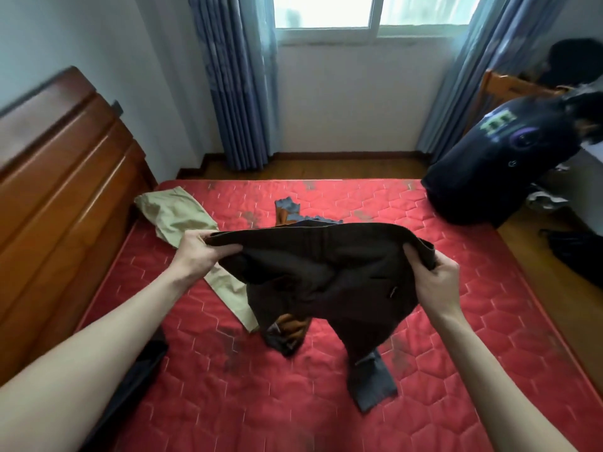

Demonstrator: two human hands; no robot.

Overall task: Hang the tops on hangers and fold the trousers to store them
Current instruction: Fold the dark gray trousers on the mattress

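Trousers come to two here, with one further garment beneath them. One pair of dark brown trousers (326, 275) is held up in the middle of the frame, its waistband stretched between both hands and its legs hanging down onto the red mattress (228, 402). The left hand (199, 252), left of centre, pinches one end of the waistband with fingers curled over the cloth. The right hand (437, 282), right of centre, grips the other end, fingers wrapped around the bunched band. One pair of beige trousers (176, 216) lies flat on the mattress in the upper left part of the bed, one leg running down toward the centre and passing under the dark pair. One orange and grey garment (287, 213) lies under the held trousers, showing above the waistband and again below it near the lower centre.

One wooden headboard (58, 177) stands along the left edge. Two blue curtains (235, 86) hang at either side of the single window (375, 14) at the top. One dark top (496, 171) with a printed design hangs at the right edge of the frame.
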